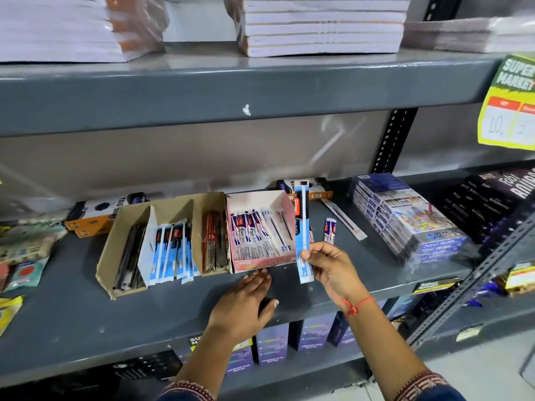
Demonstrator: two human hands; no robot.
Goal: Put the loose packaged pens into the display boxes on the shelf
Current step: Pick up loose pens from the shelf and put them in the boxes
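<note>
My right hand [330,267] pinches a blue-and-white packaged pen [302,227] near its lower end and holds it upright in front of the pink display box [260,260]. That box holds several white-and-blue packaged pens. My left hand [246,302] rests flat on the grey shelf [86,314], fingertips touching the pink box's front edge. To the left stands a brown cardboard display box [115,256] with dark pens, blue packaged pens and red pens in separate sections. Two loose packaged pens lie on the shelf right of the pink box: a short one [330,230] and a long one [344,219].
A stack of purple colour-pencil packs [405,218] sits on the right of the shelf, with dark packets [498,204] beyond. Orange-and-white boxes [95,215] stand behind the display boxes. Assorted packets [26,256] lie at the left. Notebooks [318,24] fill the shelf above.
</note>
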